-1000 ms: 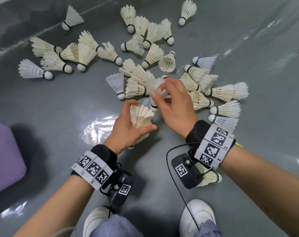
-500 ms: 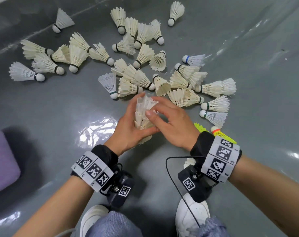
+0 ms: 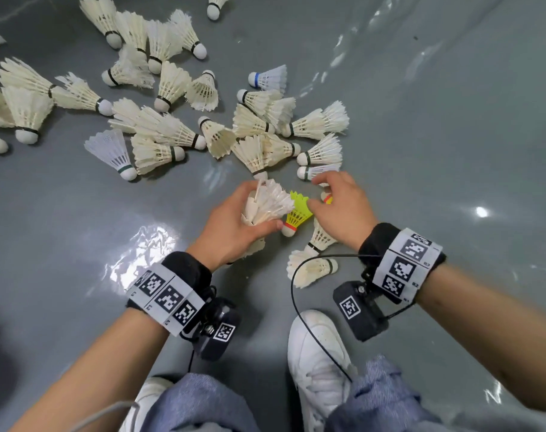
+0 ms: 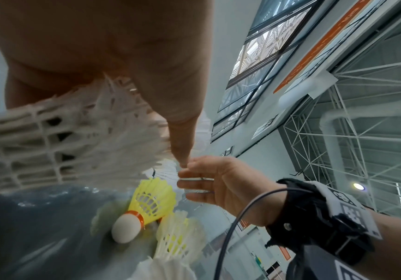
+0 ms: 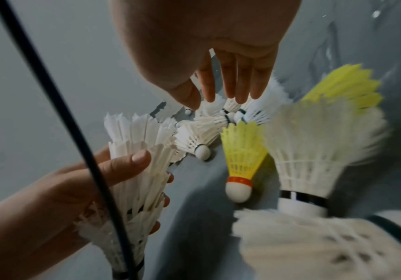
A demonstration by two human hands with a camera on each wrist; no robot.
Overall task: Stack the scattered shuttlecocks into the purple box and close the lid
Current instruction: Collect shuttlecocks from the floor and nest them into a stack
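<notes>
My left hand [image 3: 234, 227] grips a nested stack of white feather shuttlecocks [image 3: 267, 204], thumb across its near side; the stack [image 5: 141, 170] shows in the right wrist view too. My right hand [image 3: 338, 207] hovers just to the right of it with straight fingers [image 5: 230, 85] that hold nothing, tips near a white shuttlecock [image 3: 318, 171]. A yellow shuttlecock [image 3: 298, 213] lies on the floor between my hands. A second yellow one [image 5: 347, 87] lies partly under my right hand. Many white shuttlecocks [image 3: 168, 132] are scattered beyond. The purple box is out of view.
The grey glossy floor [image 3: 437, 135] stretches off to the right. Two white shuttlecocks [image 3: 312, 266] lie under my right wrist. My white shoes [image 3: 318, 347] stand at the near edge. A black cable [image 3: 293, 294] loops from the right wrist camera.
My right hand has come off the stack and moved right, over the yellow shuttlecocks. The left hand keeps hold of the stack. The view has swung right, and the purple box has left it.
</notes>
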